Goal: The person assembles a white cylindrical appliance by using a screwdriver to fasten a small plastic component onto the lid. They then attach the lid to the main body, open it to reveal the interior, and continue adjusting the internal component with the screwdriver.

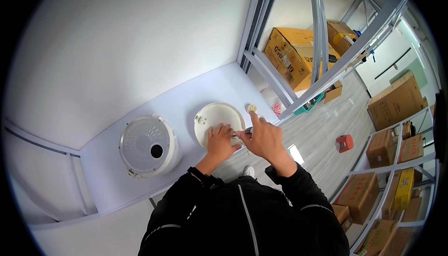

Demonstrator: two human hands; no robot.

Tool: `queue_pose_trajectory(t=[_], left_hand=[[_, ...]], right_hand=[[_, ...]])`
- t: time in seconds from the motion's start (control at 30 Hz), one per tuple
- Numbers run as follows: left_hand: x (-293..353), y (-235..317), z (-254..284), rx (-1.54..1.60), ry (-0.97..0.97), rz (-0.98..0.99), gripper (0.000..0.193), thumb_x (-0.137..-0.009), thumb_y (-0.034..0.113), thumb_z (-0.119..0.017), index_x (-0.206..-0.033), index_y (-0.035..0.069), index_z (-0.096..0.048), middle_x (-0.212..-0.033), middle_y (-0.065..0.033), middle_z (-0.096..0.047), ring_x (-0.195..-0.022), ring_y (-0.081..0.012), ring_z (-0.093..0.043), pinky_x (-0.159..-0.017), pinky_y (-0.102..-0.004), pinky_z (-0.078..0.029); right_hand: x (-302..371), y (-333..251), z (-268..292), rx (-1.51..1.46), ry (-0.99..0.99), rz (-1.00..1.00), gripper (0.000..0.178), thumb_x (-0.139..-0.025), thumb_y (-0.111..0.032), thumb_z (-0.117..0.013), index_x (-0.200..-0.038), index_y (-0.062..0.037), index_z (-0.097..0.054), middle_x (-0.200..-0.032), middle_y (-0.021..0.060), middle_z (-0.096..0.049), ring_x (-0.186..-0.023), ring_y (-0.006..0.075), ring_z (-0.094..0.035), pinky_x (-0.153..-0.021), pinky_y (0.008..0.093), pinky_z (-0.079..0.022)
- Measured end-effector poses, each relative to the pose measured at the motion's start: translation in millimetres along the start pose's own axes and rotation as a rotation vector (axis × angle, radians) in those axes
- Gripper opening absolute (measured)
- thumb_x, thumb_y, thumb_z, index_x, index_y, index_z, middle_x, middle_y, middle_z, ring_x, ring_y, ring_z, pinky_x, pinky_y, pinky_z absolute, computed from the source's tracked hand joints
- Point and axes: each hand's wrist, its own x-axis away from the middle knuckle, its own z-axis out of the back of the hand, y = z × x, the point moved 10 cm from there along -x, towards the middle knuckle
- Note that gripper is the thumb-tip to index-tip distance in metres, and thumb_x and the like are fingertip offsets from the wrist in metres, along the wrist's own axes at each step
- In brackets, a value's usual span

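Note:
A round white cover (210, 111) with a raised rim lies on the pale tabletop in front of me. My left hand (221, 140) rests on its near half, fingers spread. Over the cover's right edge, my right hand (263, 137) is closed around a small black-handled screwdriver (248, 130), whose thin shaft points left toward the cover, close to my left fingers. Where the tip meets the cover is too small to make out. Just beyond my right hand sits a small round cream-coloured dish (252, 108); its contents are unclear.
To the left stands a white cylindrical appliance (144, 139) with a dark round opening on top. Grey metal framing (261, 65) rises at the table's right end, near a large cardboard box (291, 60). A red stool (344, 143) and shelves of boxes (357, 195) are farther right.

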Motion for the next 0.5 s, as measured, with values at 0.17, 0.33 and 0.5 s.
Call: queue_pose_trajectory(t=[0.17, 0.33, 0.5], left_hand=[[-3, -2, -4, 0.005, 0.023, -0.001, 0.069, -0.081, 0.053, -0.088, -0.136, 0.013, -0.075, -0.157, -0.0064, -0.059, -0.153, -0.0315, -0.045, -0.126, -0.0606, -0.025], [0, 1, -2, -0.012, 0.062, -0.037, 0.063, -0.082, 0.057, -0.085, -0.131, 0.017, -0.078, -0.155, -0.0075, -0.061, -0.151, -0.0339, -0.046, -0.124, -0.0599, -0.025], [-1, 1, -1, -0.012, 0.019, -0.010, 0.067, -0.082, 0.054, -0.087, -0.135, 0.015, -0.076, -0.157, -0.0056, -0.058, -0.154, -0.0308, -0.043, -0.127, -0.0609, -0.023]], right_hand=[[9, -12, 8, -0.144, 0.233, 0.278, 0.064, -0.090, -0.026, -0.078, -0.144, -0.0033, -0.053, -0.104, 0.0191, -0.070, -0.080, 0.0387, -0.074, -0.066, 0.0476, -0.059], [-5, 19, -23, 0.062, 0.000, 0.014, 0.068, -0.093, -0.037, -0.080, -0.144, -0.0027, -0.053, -0.104, 0.0197, -0.070, -0.071, 0.0397, -0.073, -0.058, 0.0460, -0.057], [8, -8, 9, 0.055, 0.165, 0.125, 0.069, -0.092, -0.036, -0.081, -0.145, -0.0026, -0.053, -0.103, 0.0207, -0.069, -0.068, 0.0386, -0.073, -0.056, 0.0445, -0.057]])
